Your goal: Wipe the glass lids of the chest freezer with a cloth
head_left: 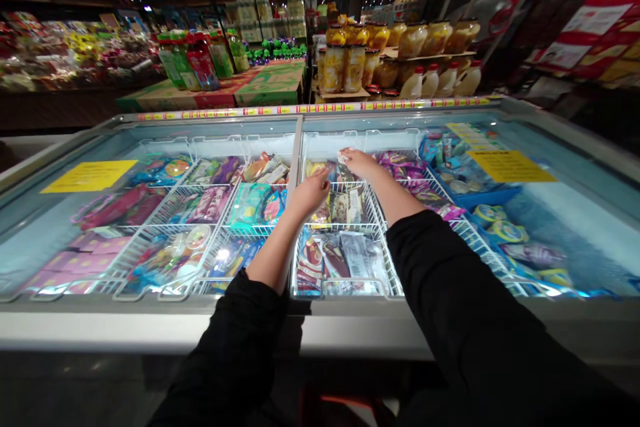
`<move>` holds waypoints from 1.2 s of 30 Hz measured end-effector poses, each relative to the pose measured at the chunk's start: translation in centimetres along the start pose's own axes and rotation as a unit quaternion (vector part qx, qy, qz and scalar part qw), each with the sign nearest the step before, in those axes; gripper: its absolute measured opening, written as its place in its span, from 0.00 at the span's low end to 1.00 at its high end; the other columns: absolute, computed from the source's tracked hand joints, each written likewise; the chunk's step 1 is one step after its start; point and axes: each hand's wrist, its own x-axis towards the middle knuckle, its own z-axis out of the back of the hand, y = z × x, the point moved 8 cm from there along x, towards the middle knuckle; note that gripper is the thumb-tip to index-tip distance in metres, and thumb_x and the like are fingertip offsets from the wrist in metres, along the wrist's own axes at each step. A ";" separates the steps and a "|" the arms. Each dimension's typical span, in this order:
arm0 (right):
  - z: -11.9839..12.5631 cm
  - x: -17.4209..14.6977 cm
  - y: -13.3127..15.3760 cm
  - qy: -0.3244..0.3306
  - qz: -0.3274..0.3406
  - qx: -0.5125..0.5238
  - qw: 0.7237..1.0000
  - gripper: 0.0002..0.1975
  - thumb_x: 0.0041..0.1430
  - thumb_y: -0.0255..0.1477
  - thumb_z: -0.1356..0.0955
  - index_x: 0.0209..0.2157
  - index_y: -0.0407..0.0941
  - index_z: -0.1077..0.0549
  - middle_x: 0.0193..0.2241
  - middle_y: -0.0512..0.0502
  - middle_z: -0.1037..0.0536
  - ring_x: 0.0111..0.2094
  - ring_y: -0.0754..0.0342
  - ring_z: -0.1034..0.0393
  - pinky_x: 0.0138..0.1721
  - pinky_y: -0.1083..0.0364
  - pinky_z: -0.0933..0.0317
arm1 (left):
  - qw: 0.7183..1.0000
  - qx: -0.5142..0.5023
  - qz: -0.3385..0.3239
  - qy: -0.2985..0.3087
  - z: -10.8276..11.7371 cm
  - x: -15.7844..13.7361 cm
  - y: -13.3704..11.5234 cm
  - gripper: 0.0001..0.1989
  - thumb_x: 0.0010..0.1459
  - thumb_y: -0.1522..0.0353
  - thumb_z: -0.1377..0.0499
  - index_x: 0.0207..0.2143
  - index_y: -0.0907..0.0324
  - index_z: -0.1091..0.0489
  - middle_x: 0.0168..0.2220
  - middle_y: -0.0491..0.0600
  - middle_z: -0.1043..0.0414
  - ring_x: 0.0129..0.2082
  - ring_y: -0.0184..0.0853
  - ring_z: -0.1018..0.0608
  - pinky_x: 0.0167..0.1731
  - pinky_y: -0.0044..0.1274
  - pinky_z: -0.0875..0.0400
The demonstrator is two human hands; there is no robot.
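Note:
Both hands reach into a chest freezer, over wire baskets of wrapped ice creams. My right hand [360, 164] is closed at the far part of the middle basket, its fingertips on a wrapped ice cream [345, 157] with a white and brown wrapper. My left hand [311, 195] is nearer and lower, its fingers curled beside yellow wrapped packs [320, 215]; what they hold, if anything, is hidden. Brown and white ice cream packs [347, 203] lie just below the hands. In the front basket are more wrapped ice creams [334, 259].
A grey divider bar [299, 140] runs across the freezer beside my left forearm. White wire partitions [370, 207] separate the packs. Purple packs [400, 163] lie to the right, a teal pack [249, 203] to the left. Jars [345, 68] and bottles [200, 63] stand behind the freezer.

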 end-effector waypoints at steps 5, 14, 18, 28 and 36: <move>-1.3 -0.5 1.2 -0.005 0.067 0.001 0.998 0.28 0.67 0.21 0.38 0.66 0.46 0.27 0.69 0.47 0.30 0.73 0.48 0.42 0.74 0.46 0.50 | 0.998 0.044 -0.003 -0.033 0.6 0.2 0.8 0.25 0.71 0.75 0.47 0.69 0.64 0.34 0.72 0.55 0.38 0.73 0.38 0.36 0.73 0.30 0.42; 0.1 -2.7 -2.9 0.004 0.084 0.036 0.996 0.27 0.67 0.25 0.35 0.65 0.53 0.26 0.68 0.50 0.28 0.73 0.46 0.42 0.75 0.40 0.52 | 0.996 0.084 0.004 -0.038 0.3 -1.0 1.6 0.25 0.72 0.75 0.49 0.69 0.64 0.34 0.72 0.57 0.36 0.73 0.39 0.34 0.74 0.33 0.43; -0.2 0.2 -1.2 -0.024 0.034 -0.010 0.999 0.27 0.69 0.23 0.38 0.67 0.46 0.28 0.71 0.45 0.32 0.74 0.47 0.43 0.76 0.43 0.54 | 0.994 0.101 -0.008 -0.035 0.1 -1.0 1.1 0.25 0.72 0.75 0.50 0.69 0.63 0.35 0.71 0.56 0.36 0.73 0.38 0.34 0.74 0.33 0.43; -1.0 -4.3 -1.3 0.028 0.144 -0.004 0.989 0.27 0.73 0.29 0.39 0.70 0.53 0.33 0.72 0.52 0.35 0.75 0.50 0.47 0.77 0.41 0.56 | 0.995 0.097 -0.013 -0.024 0.0 -0.9 1.1 0.26 0.72 0.74 0.49 0.70 0.64 0.36 0.72 0.57 0.37 0.73 0.38 0.35 0.74 0.32 0.44; 0.0 -0.1 -1.4 -0.006 0.054 -0.035 0.998 0.27 0.73 0.25 0.41 0.69 0.41 0.32 0.72 0.40 0.36 0.75 0.47 0.47 0.77 0.43 0.56 | 0.994 0.110 -0.005 0.004 0.1 0.0 1.2 0.25 0.71 0.76 0.49 0.68 0.66 0.35 0.72 0.58 0.37 0.73 0.38 0.34 0.73 0.30 0.43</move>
